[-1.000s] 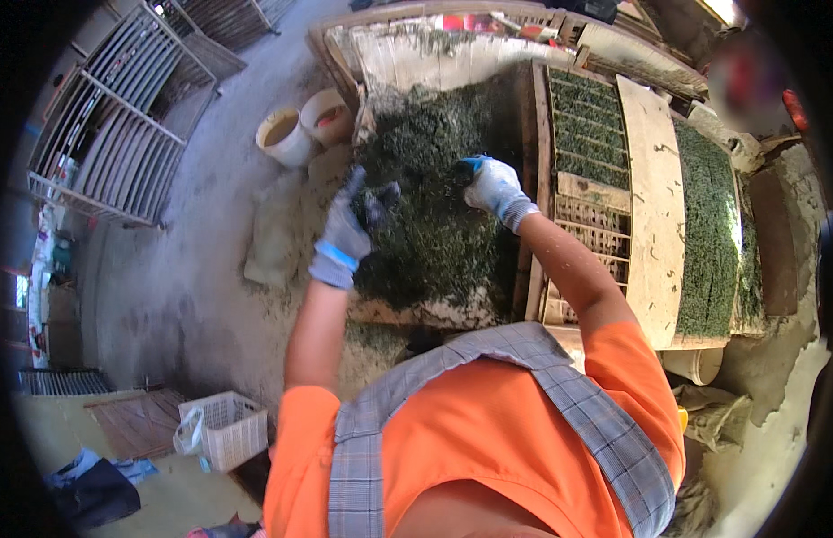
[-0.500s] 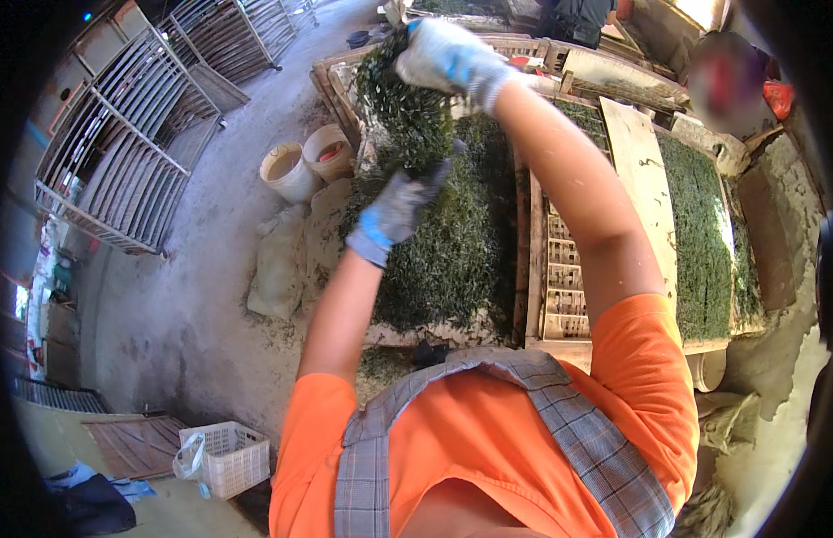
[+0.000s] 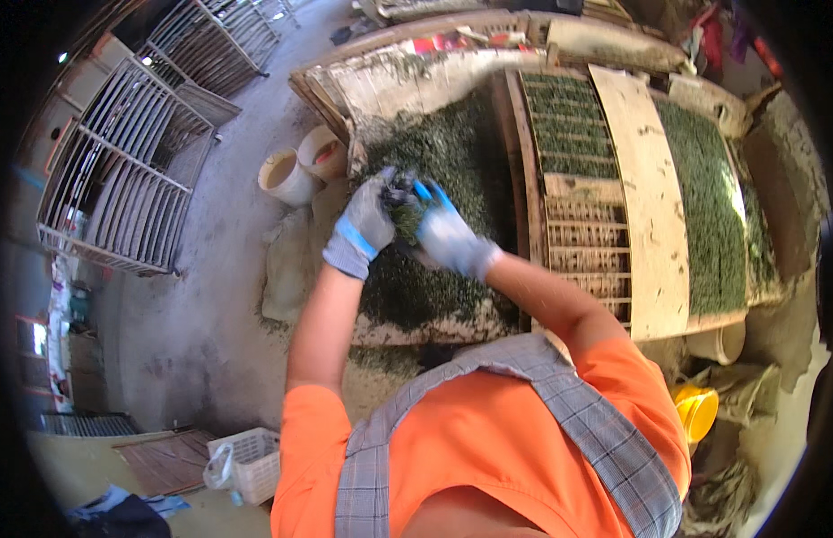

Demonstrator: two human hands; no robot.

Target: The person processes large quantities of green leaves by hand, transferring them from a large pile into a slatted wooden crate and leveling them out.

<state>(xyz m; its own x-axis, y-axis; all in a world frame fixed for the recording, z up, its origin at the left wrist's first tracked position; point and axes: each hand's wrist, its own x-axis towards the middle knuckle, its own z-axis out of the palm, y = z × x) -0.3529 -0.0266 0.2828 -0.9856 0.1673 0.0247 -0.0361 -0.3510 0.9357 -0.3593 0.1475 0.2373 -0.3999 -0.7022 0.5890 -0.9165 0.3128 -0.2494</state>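
Both hands wear grey knitted gloves with blue patches and meet over a wooden table. My left hand [image 3: 370, 215] is curled at the left side of a small clump of dark green, leafy-looking strands [image 3: 406, 220]. Against its other side is my right hand [image 3: 448, 231], fingers bent and a little blurred. The clump is closed in between the two hands. Beneath them lies a loose heap of the same green strands [image 3: 475, 157], spread over the pale tabletop [image 3: 416, 90].
Right of the heap stands a slatted wooden frame [image 3: 589, 235], with a plain board [image 3: 645, 170] and a green layer [image 3: 703, 215] beyond. Two white buckets [image 3: 286, 177] stand at the left. Farther are metal racks [image 3: 125, 179]; a crate [image 3: 255, 466] and yellow bucket [image 3: 696, 412] are nearer.
My right hand has come down and nearer from the table's far edge, where it held up a large green bunch. Now both hands are together at a smaller clump.
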